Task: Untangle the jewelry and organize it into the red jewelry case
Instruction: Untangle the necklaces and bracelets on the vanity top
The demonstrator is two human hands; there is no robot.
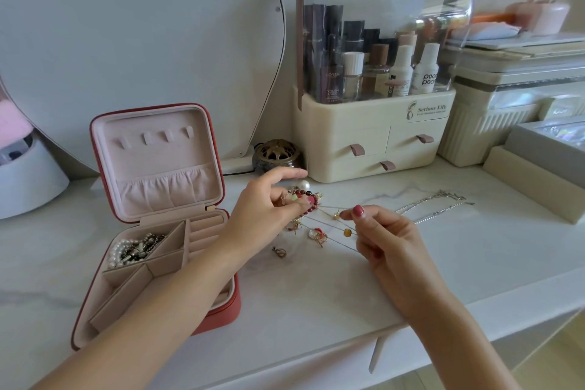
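Nearest the camera, the right hand hovers low over the marble table, thumb and forefinger pinching a thin gold chain strung with small amber beads; the other fingers curl loosely under. That chain runs leftward and slightly away from the pinch, its long axis pointing straight into the tangled cluster, so the knot lies to the left of this hand and just beyond it. The left hand is the nearer one to the knot: it reaches across the open red jewelry case and pinches the dark red bead bracelet at the cluster, forefinger stretched out above it. A small pendant and a red-and-pearl charm lie loose between the hands. Pulling the two hands apart along the chain's line looks like the way to free it. In the case, a pearl strand already sits in the rear left compartment. Further right, two silver chains lie separate, and a cosmetics organizer stands behind
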